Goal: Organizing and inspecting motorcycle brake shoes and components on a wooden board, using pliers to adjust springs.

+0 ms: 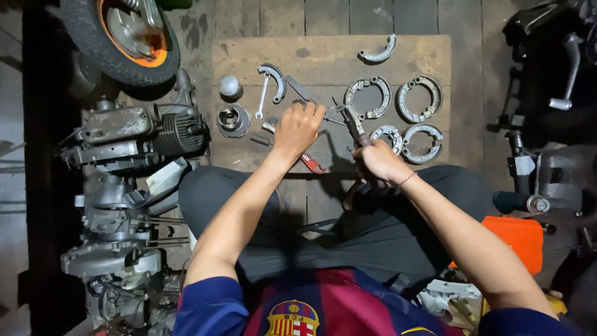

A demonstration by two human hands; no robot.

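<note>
Above the wooden board (pixel 398 53) on the floor, the right hand (pixel 380 163) grips dark metal pliers (pixel 353 124) pointing away; the left hand (pixel 298 127), closed on something small I cannot identify, sits just left of the tips.

Just past the left grip (pixel 298 127), grey metal brake shoes (pixel 368 98) lie on a pale brown wooden board (pixel 329 59). Under that grip, red-handled pliers (pixel 313 163). Far to its left, a black tyre (pixel 93 37) rings an orange wheel (pixel 152 53). Beyond the right grip (pixel 378 163), an orange box (pixel 519 239). Dark grey trousers (pixel 373 249), and a blue-and-maroon striped shirt (pixel 323 305).
</note>
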